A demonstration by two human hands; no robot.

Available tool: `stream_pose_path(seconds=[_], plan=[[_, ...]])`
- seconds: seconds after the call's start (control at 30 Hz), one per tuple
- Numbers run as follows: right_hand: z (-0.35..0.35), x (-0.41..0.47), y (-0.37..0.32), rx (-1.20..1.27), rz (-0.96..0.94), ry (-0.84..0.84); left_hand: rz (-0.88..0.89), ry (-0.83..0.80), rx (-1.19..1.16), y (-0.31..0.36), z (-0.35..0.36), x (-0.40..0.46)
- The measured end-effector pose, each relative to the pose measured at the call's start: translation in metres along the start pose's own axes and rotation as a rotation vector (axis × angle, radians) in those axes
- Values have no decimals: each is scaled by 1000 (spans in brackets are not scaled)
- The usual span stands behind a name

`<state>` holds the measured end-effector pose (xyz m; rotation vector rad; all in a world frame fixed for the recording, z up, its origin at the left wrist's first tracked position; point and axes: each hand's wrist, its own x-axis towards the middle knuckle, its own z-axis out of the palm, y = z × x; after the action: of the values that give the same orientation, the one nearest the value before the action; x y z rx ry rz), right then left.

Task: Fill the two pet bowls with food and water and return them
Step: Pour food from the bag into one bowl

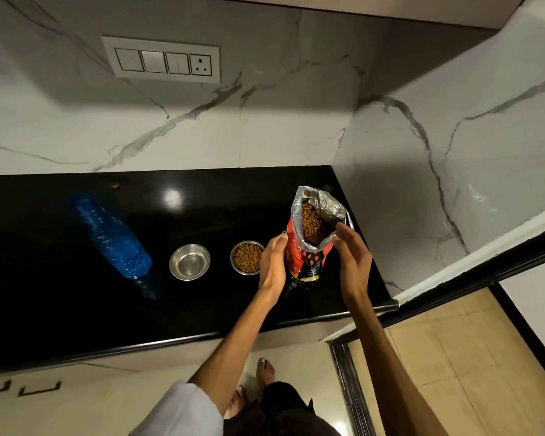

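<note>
Kibble bag (309,247) is standing upright on the black desk (76,309) near the right corner, top wide open with brown kibble showing inside. Both hands sit either side of it: left hand (272,262) fingers together, flat against the bag's left side, right hand (353,256) loosely spread by the foil rim, can't tell if it's touching. Just left of the bag is a steel bowl full of kibble (247,257), then an empty steel bowl (189,262), then a blue water bottle (110,237).
</note>
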<state>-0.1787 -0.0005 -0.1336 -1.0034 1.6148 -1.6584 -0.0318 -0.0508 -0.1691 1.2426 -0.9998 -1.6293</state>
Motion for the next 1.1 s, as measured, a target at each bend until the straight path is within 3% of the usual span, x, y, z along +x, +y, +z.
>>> stream_pose_path(seconds=[1.1], plan=[[104, 17, -13, 135, 11, -447, 39, 432, -180, 59, -58, -21]])
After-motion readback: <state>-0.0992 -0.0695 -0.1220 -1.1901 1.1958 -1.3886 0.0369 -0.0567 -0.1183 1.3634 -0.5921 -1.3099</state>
